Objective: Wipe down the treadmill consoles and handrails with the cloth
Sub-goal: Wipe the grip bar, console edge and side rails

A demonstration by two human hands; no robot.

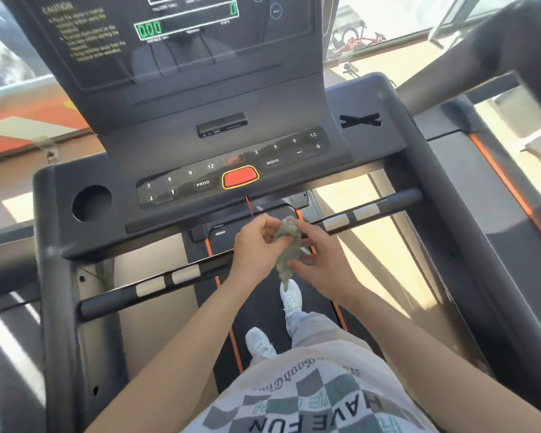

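Note:
A crumpled grey-green cloth [287, 248] hangs between my two hands, just below the console's front edge. My left hand [256, 245] pinches its upper part with fingers and thumb. My right hand [317, 251] touches it from the right with spread fingers around its lower part. The dark treadmill console [181, 126] fills the upper middle, with a button panel [231, 167] and a red stop button [240, 177]. A front handrail bar with silver pulse pads runs left [156, 284] and right [369, 210] of my hands.
A round cup holder [91, 203] sits at the console's left. Thick side handrails run at far left [7, 264] and upper right [469, 67]. Below, my white shoes [260, 343] stand on the black belt with orange edges. Neighbouring treadmills flank both sides.

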